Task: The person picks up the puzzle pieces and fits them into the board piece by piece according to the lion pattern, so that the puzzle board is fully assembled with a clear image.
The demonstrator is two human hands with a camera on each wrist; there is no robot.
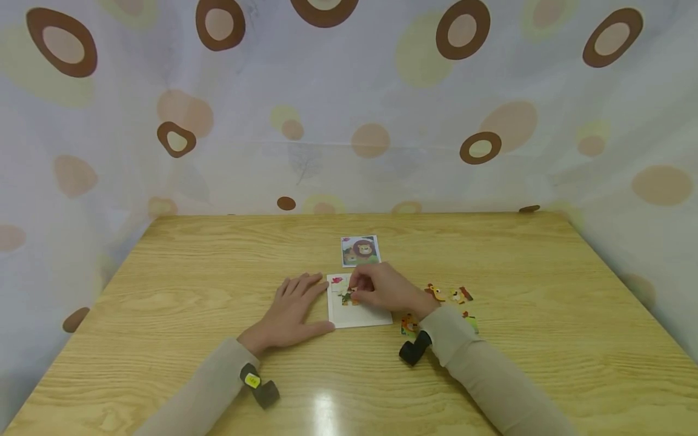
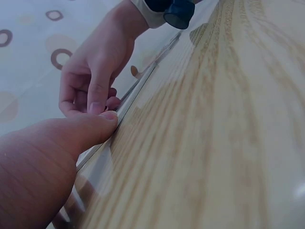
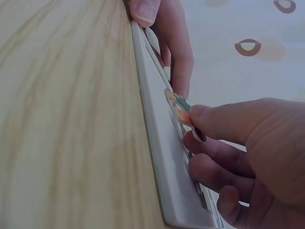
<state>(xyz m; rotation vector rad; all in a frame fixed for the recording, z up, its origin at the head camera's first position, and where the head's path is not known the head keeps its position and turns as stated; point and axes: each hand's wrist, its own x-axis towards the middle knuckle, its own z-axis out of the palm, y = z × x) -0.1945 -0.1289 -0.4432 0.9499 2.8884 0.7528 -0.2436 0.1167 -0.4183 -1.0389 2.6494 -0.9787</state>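
A white puzzle board (image 1: 343, 318) lies flat on the wooden table, with a pink figure and part of a picture in its upper left. My right hand (image 1: 389, 290) is over the board and pinches a small jigsaw piece (image 3: 179, 109), orange and green, between thumb and fingers. The piece is tilted up at the board; whether it touches the surface I cannot tell. To the left, my left hand (image 1: 294, 312) lies with fingers spread, its thumb and index fingertip at the board's left edge. In the left wrist view the left thumb (image 2: 90, 129) hides the piece.
Beyond the board lies a picture card (image 1: 360, 251) with a lion. Several loose jigsaw pieces are right of the board, among them a lion-face piece (image 1: 435, 293) and an orange piece (image 1: 408, 325); my right forearm partly covers this group. A patterned curtain (image 1: 338, 169) hangs behind the table.
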